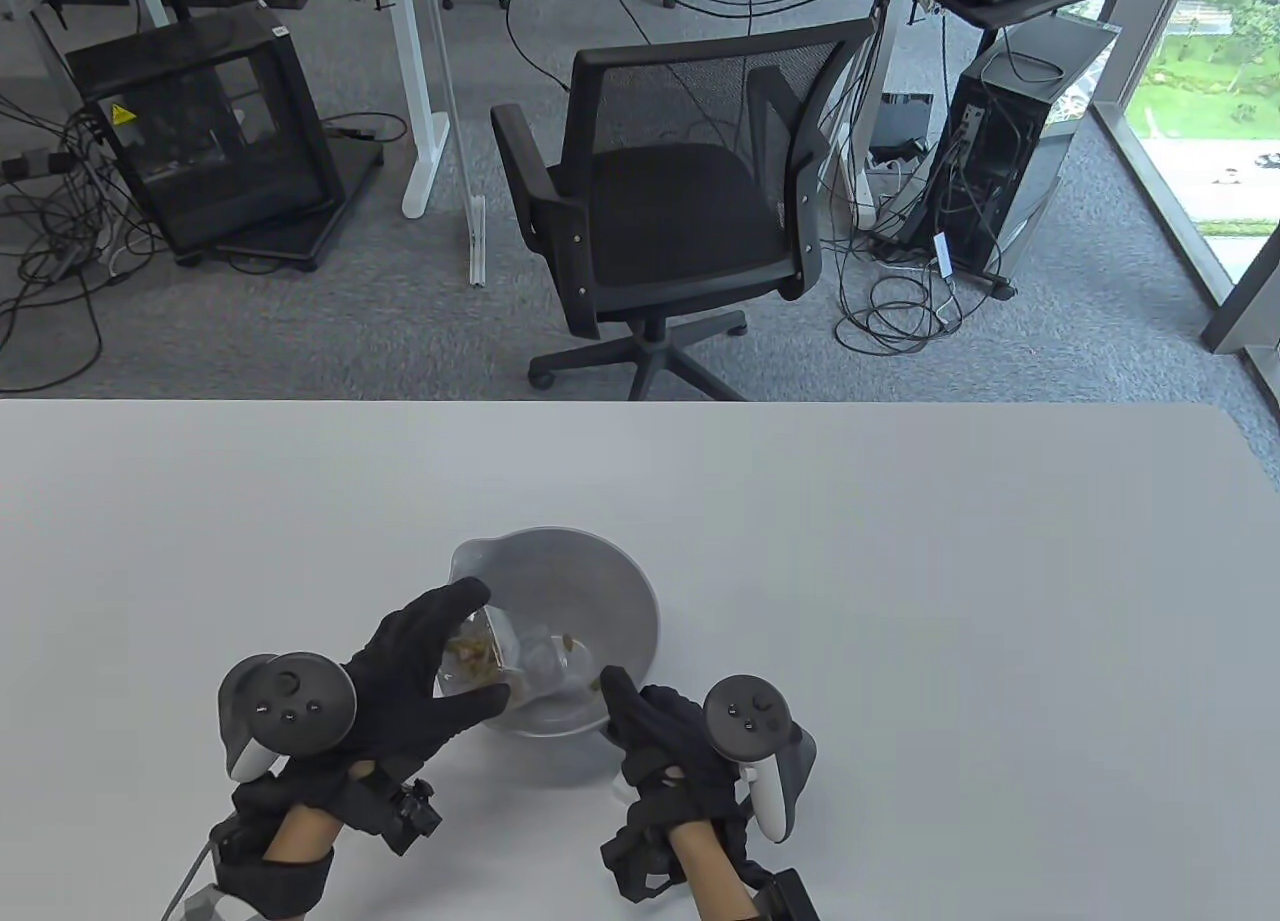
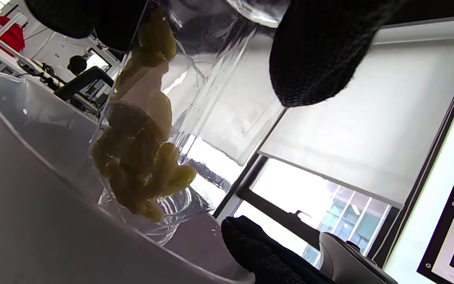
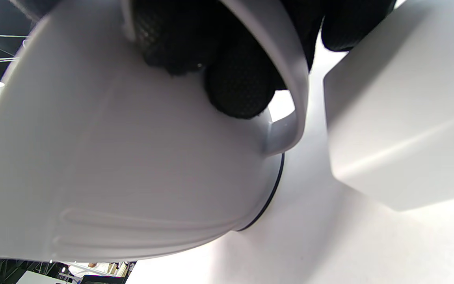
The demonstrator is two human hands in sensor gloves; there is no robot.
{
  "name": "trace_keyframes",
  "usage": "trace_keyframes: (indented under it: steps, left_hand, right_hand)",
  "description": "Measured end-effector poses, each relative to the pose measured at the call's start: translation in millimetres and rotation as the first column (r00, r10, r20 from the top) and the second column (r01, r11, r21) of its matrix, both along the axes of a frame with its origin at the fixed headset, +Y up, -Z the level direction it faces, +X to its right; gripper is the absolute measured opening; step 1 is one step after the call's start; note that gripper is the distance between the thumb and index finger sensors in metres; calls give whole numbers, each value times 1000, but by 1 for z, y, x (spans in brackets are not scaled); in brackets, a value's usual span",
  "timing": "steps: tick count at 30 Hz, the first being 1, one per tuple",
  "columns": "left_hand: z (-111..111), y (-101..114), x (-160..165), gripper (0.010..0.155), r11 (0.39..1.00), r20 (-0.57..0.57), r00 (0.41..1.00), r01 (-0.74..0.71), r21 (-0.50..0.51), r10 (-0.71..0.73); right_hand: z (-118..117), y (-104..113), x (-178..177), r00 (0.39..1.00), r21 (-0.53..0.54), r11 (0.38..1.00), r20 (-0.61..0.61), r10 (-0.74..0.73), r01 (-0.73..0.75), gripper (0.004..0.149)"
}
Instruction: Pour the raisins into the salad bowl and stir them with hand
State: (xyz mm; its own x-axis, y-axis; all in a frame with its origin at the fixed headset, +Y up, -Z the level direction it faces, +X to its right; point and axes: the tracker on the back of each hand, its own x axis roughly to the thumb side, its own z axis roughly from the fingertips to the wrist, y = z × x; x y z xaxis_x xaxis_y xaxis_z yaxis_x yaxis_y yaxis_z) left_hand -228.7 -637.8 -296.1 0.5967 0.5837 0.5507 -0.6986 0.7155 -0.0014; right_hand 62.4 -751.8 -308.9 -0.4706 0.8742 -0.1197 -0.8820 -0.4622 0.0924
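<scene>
A grey salad bowl point(image 1: 610, 586) with a spout stands on the white table near the front edge. My left hand point(image 1: 480, 651) grips a clear cup point(image 1: 508, 649) tilted mouth-down over the bowl, thumb on one side and fingers on the other. Yellow-green raisins point(image 1: 466, 653) crowd toward its mouth point(image 2: 140, 157); a few lie in the bowl point(image 1: 572, 645). My right hand point(image 1: 625, 726) grips the bowl's near rim, thumb on top. In the right wrist view its fingers point(image 3: 239, 86) curl through the bowl's handle point(image 3: 290, 98).
The white table point(image 1: 950, 611) stretches wide to the right and beyond the bowl. A black office chair point(image 1: 670, 211) stands on the carpet past the table's far edge. A white blocky shape point(image 3: 400, 118) sits close to the lens in the right wrist view.
</scene>
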Motion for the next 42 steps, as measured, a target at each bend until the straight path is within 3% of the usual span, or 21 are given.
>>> trace_keyframes:
  steps: [7,11,17,19,20,21,24,26,30,34,37,40,42]
  left_hand:
    - [-6,14,10,88,990,-87,995,-53,-132,41]
    - [-8,10,8,87,983,-151,979,-152,-108,135]
    - [-11,6,9,90,993,-183,977,-120,-23,114]
    - [-8,11,15,87,996,-89,993,-79,32,81]
    - [-4,19,23,85,993,7,1000,-2,120,1]
    - [0,26,31,83,984,22,993,111,139,-115]
    - [7,33,45,80,935,-54,949,315,163,-310]
    - [5,28,47,77,921,-64,934,357,156,-352]
    - [-4,17,41,76,973,39,973,225,52,-227]
    - [-6,13,36,75,990,5,990,140,33,-141]
    - [-10,8,27,72,999,-66,997,-41,6,41]
    - [-14,2,16,72,959,-67,963,-267,-96,261]
    - [-10,8,17,72,974,-33,974,-225,-29,224]
  right_hand:
    - [0,0,0,1000,-6,1000,-7,-5,5,68]
    - [0,-1,0,1000,-8,1000,-11,-10,10,68]
    - [1,-1,0,1000,-8,1000,-9,-18,18,68]
    - [1,-1,0,1000,-8,1000,-8,-19,19,68]
    - [1,-1,-1,1000,-8,1000,-8,-18,18,68]
    - [1,-1,-1,1000,-8,1000,-8,-18,18,68]
    - [1,-1,0,1000,-8,1000,-9,-19,19,68]
    - [1,-1,-1,1000,-8,1000,-8,-20,20,68]
    - [1,-2,0,1000,-7,1000,-8,-19,19,68]
    - [1,-2,0,1000,-7,1000,-8,-21,21,68]
    - [1,-2,0,1000,-7,1000,-8,-21,21,68]
    - [1,-2,0,1000,-7,1000,-7,-22,22,68]
    - [1,-2,0,1000,-7,1000,-7,-22,22,68]
